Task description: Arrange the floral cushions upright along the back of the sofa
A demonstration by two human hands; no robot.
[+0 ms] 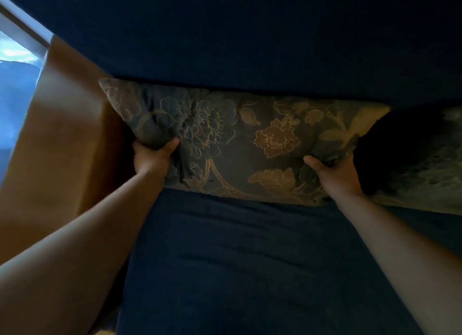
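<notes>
A grey floral cushion with gold flowers stands on the dark blue sofa seat, leaning against the sofa back. My left hand grips its lower left side, thumb on the front. My right hand grips its lower right side. A second floral cushion lies at the far right, partly cut off by the frame edge and blurred in shadow.
A tan wooden armrest or side panel bounds the sofa on the left. Beyond it is a bright window with a pale frame. The scene is dim.
</notes>
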